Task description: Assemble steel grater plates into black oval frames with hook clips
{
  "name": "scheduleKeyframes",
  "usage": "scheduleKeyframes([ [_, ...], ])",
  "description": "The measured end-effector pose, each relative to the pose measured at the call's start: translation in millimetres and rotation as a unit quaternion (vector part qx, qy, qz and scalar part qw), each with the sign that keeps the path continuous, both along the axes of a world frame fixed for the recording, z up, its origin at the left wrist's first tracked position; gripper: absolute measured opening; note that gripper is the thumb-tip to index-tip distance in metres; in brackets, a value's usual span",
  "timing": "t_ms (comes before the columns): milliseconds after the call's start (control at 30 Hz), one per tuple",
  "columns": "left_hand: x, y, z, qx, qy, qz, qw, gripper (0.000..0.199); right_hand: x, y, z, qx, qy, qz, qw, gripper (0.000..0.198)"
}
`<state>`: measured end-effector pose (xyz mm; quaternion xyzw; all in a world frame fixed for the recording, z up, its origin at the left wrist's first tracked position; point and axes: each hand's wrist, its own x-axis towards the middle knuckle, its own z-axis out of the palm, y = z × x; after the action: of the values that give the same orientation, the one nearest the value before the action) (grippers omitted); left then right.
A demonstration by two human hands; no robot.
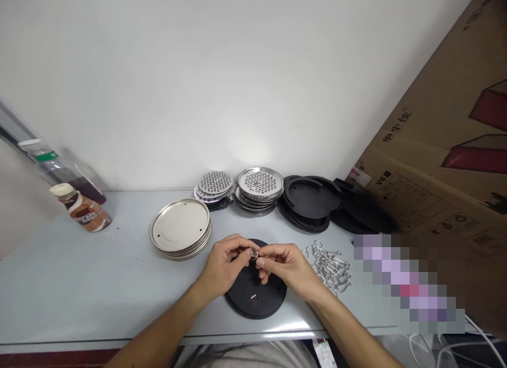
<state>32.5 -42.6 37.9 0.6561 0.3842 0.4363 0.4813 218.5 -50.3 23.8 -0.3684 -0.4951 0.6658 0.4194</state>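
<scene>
Above a round black disc (257, 304) near the table's front edge, my two hands meet. Between their fingertips is a small, shiny metal wire ring (254, 254); its full shape is partly covered by the fingers. My left hand (227, 262) pinches it from the left, thumb and index finger together. From the right, my right hand (288, 265) pinches it in the same way. The disc lies flat, with a small cutout showing near its front. Just right of my right hand lies a loose pile of silvery wire hooks (330, 266).
Left of the disc stands a stack of beige metal plates (180, 225). Along the wall are perforated grater discs (216, 183), rimmed metal discs (259, 184) and black discs (311, 199). Two bottles, one brown-labelled (85, 212), stand far left. A large cardboard box (428, 194) borders the right.
</scene>
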Motion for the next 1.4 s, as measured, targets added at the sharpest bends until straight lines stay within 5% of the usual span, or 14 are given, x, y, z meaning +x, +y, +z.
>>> scheduleKeyframes([
  [200, -1, 2, -1.8, 0.007, -0.01, 0.014, 1.0, 0.014, -4, -4, -3, 0.101, -0.061, -0.051, 0.992, 0.023],
  [733, -1, 3, -7.7, 0.038, 0.034, 0.037, 0.998, 0.015, -3, -7, 3, 0.126, -0.104, 0.012, 0.986, 0.023],
  [1100, 1, 2, -12.5, 0.037, 0.046, 0.052, 0.997, 0.015, -5, -8, 2, 0.306, -0.247, -0.031, 0.919, 0.02],
  [1400, 0, 2, -8.0, 0.017, 0.029, 0.033, 0.999, 0.015, -5, -9, 4, 0.338, -0.267, -0.022, 0.902, 0.022],
])
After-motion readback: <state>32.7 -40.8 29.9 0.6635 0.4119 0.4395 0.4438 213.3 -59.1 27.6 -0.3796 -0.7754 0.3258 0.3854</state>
